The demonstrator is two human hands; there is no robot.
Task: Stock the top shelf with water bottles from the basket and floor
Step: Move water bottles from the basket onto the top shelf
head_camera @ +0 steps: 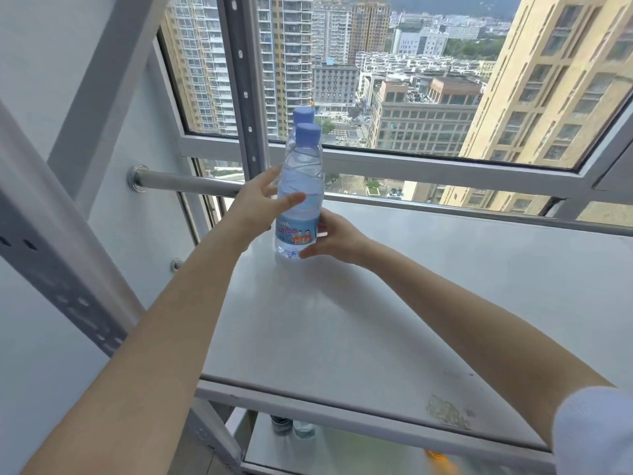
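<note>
Bottle [299, 186]: stood upright on the shelf near its back left corner, blue cap on, label low on the body, between both hands
Right hand [337, 240]: curled round the bottle's lower part, grasping it, thumb at the base in front, fingers behind the label
Left hand [251, 205]: released, fingers straight and spread, thumb laid across the bottle's middle, touching rather than gripping
Rear bottle [303, 115]: just behind the first, mostly hidden, blue cap showing; whether the two touched could not be told
Shelf [411, 303]: pale flat top, worn patch near the front right edge
Rail [191, 185]: metal bar from the left wall, running behind the shelf
Window [428, 156]: beyond the rail, tower blocks outside
Lower shelf [342, 450]: below the front edge, two blurred bottle tops on it
</note>
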